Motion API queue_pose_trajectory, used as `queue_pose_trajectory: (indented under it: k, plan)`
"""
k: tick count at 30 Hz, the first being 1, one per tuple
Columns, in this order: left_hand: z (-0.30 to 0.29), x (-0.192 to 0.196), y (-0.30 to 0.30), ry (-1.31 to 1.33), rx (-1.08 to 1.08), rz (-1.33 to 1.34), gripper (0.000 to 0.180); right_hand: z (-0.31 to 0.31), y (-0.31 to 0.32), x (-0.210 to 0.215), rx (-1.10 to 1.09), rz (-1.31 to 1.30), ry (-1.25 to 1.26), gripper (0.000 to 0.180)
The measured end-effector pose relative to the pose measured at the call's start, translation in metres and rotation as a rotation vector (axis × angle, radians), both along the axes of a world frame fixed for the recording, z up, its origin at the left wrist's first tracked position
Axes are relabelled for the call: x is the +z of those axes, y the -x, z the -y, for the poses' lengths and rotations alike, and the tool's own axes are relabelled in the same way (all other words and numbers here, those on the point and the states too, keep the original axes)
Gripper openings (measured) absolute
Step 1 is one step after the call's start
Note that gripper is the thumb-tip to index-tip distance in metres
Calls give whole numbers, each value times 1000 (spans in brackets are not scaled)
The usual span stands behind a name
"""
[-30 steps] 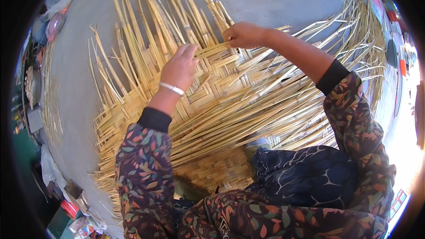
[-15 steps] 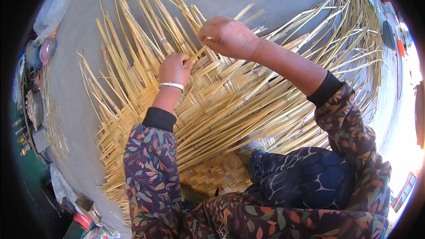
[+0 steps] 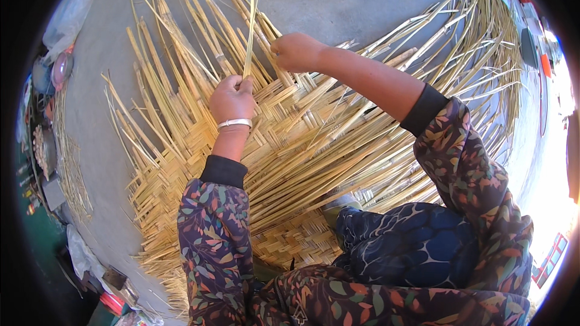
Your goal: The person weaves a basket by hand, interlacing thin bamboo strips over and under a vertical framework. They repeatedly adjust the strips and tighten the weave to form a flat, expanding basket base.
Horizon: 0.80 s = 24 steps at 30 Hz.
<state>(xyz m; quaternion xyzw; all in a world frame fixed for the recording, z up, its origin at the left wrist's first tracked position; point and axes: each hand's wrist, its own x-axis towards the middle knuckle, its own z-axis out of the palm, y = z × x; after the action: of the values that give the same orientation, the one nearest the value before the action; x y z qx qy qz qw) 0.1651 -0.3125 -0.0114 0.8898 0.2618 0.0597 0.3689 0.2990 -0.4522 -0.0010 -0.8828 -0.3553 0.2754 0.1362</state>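
Note:
A half-woven reed mat (image 3: 284, 118) lies on the floor in front of me, with long loose strips fanning out from its far and right edges. My left hand (image 3: 232, 99) is closed over the far part of the weave. From its thumb and fingers a pair of thin pale reed strips (image 3: 251, 30) stands up, pointing away from me. To the right, my right hand (image 3: 299, 52) is curled closed above the far strips. Its fingertips are turned away, so whatever they pinch is hidden.
A heap of thin reeds (image 3: 483, 42) lies at the far right. Along the left are a clear plastic bag (image 3: 75, 12), a pinkish round object (image 3: 61, 69) and scattered straw (image 3: 74, 181). My knee (image 3: 411, 244) in dark blue patterned cloth is beside the mat's near part.
The strips in my left hand have swung from slanting toward my right hand to upright. My right hand has shifted slightly left and down, and my left hand a little left.

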Motion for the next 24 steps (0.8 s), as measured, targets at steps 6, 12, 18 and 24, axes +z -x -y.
queue_pose_trajectory:
  k: [6,12,18,24]
  plan:
    - [3,10,-1,89,70,-54,25,-19,-23,-5,-119,-290,102,23]
    - [4,13,0,86,125,-38,27,-22,-24,-16,-579,-872,-283,21]
    - [6,4,1,106,183,-24,28,-23,-24,-11,-592,-924,-216,19]
    - [5,-5,-1,34,218,-43,29,-19,-20,-17,-606,-996,-304,18]
